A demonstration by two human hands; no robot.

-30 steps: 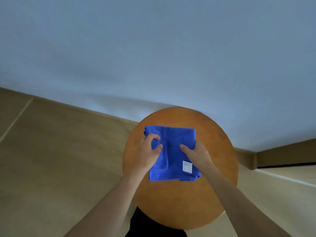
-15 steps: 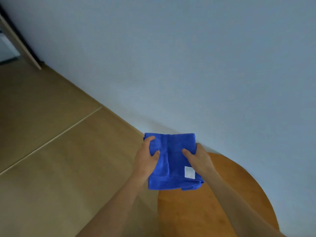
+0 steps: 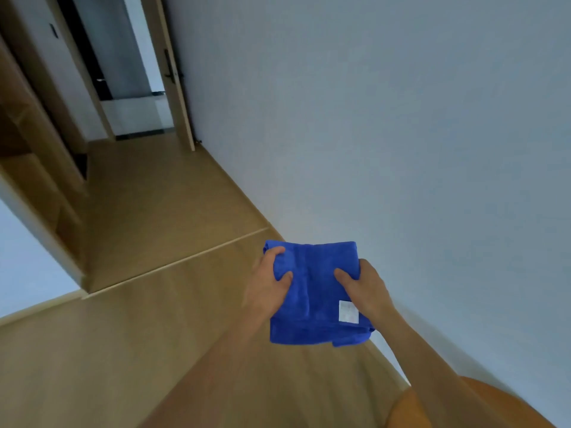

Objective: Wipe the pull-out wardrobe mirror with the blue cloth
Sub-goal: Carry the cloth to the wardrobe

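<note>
Blue cloth (image 3: 315,295) was folded into a thick square, held in the air above the floor (image 3: 148,341): left hand (image 3: 267,287) pinched one side edge, right hand (image 3: 369,291) the other (thumbs on top). Looked soft, light and floppy, so I'd grab it by those folded edges. Mirror wasn't visible.

No text can be read. The only candidate is a small white label (image 3: 348,311) on the top face of the folded blue cloth (image 3: 312,291), near its lower right corner. The label is a pale square with faint grey marks that look like print, too blurred and too small to make out. No letters, brand or numbers are legible on it.
</note>
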